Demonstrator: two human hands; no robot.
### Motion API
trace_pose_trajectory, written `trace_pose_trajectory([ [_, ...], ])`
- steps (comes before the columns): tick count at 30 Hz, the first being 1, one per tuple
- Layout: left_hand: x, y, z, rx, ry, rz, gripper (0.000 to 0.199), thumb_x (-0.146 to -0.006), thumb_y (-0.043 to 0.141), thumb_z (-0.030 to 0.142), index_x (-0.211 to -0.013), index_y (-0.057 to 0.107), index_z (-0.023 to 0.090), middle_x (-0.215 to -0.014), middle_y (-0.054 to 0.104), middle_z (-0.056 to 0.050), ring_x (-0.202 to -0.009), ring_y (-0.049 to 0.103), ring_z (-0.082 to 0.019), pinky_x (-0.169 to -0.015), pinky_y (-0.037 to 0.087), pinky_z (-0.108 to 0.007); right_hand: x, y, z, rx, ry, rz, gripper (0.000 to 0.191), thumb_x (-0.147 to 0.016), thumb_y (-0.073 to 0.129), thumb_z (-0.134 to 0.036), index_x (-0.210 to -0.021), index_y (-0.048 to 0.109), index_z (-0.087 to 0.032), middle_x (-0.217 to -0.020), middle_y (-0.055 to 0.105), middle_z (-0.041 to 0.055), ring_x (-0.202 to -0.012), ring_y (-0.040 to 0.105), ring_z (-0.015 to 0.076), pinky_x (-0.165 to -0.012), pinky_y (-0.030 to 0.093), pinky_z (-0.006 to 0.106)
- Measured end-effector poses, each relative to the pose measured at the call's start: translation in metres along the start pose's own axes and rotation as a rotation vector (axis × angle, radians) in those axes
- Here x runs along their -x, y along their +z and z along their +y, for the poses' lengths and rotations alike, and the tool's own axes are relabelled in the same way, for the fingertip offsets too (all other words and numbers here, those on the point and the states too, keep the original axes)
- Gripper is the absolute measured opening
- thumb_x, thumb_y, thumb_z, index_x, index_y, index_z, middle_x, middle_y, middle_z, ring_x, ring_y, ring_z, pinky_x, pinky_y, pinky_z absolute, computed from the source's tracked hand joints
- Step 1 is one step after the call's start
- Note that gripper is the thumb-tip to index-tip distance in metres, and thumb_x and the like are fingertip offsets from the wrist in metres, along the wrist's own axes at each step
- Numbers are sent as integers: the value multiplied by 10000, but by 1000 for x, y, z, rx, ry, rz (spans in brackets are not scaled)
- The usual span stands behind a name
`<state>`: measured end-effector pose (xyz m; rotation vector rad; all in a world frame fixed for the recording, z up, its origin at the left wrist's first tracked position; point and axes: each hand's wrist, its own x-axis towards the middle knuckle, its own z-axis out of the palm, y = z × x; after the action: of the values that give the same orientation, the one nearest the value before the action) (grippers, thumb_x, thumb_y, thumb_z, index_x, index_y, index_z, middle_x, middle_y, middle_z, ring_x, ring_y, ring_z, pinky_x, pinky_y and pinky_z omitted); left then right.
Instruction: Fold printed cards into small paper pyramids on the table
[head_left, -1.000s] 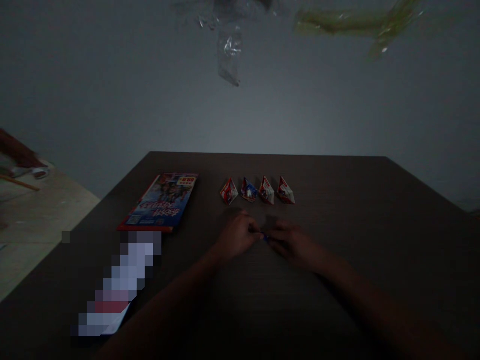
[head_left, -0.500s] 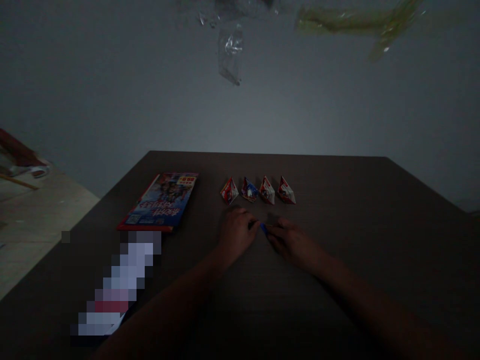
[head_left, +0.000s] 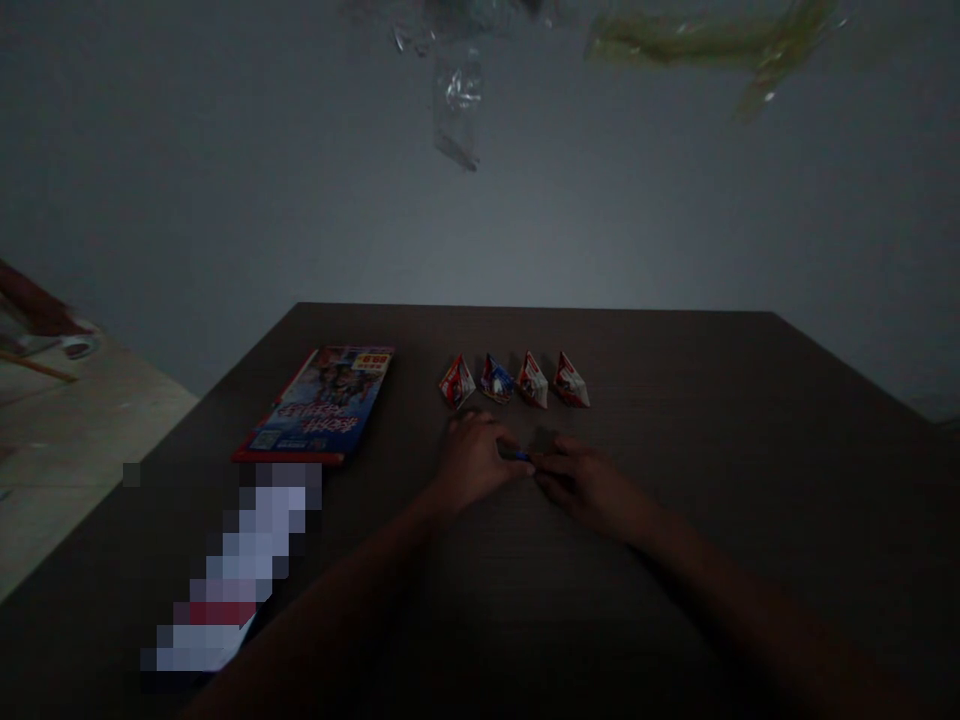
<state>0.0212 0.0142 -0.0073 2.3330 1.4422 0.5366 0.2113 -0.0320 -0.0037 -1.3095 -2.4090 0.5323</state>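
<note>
Small blue piece (head_left: 520,456): long axis roughly left-to-right, leading end unclear | left hand (head_left: 472,460) and right hand (head_left: 594,486): pinching it

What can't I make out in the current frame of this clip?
All in the head view:
- Shape of the small blue piece: covered by fingers of the left hand and right hand, and dark.
- Each hand's exact grip on it: too small and dim.
- Fine print on the booklet: small, blurred.
- Most of the pale item nearer the person: pixelated.
- Rest of the red-brown shape: cut off by the left edge.
</note>
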Motion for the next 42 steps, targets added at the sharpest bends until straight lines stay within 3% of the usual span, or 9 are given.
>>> trace_pose_trajectory([
  [10, -9, 0, -10, 76, -6, -86, 103, -732, 682, 308, -780, 730, 231, -846, 671, -29, -892, 581, -216, -770, 427, -336, 1, -2, -1, 6, -35, -1, 269, -868, 504, -169, -1097, 634, -223, -882, 541, 53, -830, 546, 180, -729, 449, 308],
  [17, -6, -4, -11, 117, -25, -51, 81, -747, 656, 253, -776, 691, 186, -828, 653, -24, -864, 583, -186, -762, 427, -306, 0, -2, -1, -10, -18, -1, 254, -865, 507, -176, -1076, 639, -227, -890, 539, 57, -824, 540, 176, -733, 450, 307],
  [22, -1, -2, -8, 55, -5, -26, 416, -596, 767, 465, -900, 657, 203, -962, 634, -36, -960, 551, -242, -823, 398, -365, 0, -2, 0, -51, 3, -20, 245, -842, 515, -151, -1041, 640, -222, -906, 533, 59, -840, 538, 180, -738, 446, 307],
  [26, 0, 1, 0, -26, -12, -13, 487, -546, 763, 569, -873, 658, 224, -975, 610, -39, -990, 525, -269, -831, 382, -391, 0, -2, 1, -58, -8, -18, 276, -816, 535, -125, -1055, 637, -217, -874, 537, 57, -832, 533, 192, -726, 433, 312],
  [30, -2, 1, 3, -18, -37, -53, 396, -566, 760, 556, -808, 688, 252, -944, 604, -32, -984, 525, -267, -843, 377, -401, -1, -3, 0, -61, -17, -17, 290, -803, 524, -88, -1040, 644, -203, -851, 542, 58, -823, 526, 193, -713, 423, 304],
  [37, -8, 0, -5, 55, -23, -101, 140, -700, 707, 349, -783, 724, 238, -892, 637, -28, -939, 554, -227, -817, 404, -353, 0, -3, -1, -28, -1, -42, 428, -731, 533, -30, -1102, 635, -218, -889, 544, 61, -867, 518, 206, -756, 418, 320],
  [42, -9, 1, -7, 68, -40, -72, 110, -748, 636, 244, -821, 717, 235, -905, 652, -26, -923, 565, -214, -808, 412, -350, 0, -3, -1, -44, 5, -45, 482, -728, 509, -9, -1135, 619, -240, -892, 535, 53, -870, 519, 196, -750, 418, 305],
])
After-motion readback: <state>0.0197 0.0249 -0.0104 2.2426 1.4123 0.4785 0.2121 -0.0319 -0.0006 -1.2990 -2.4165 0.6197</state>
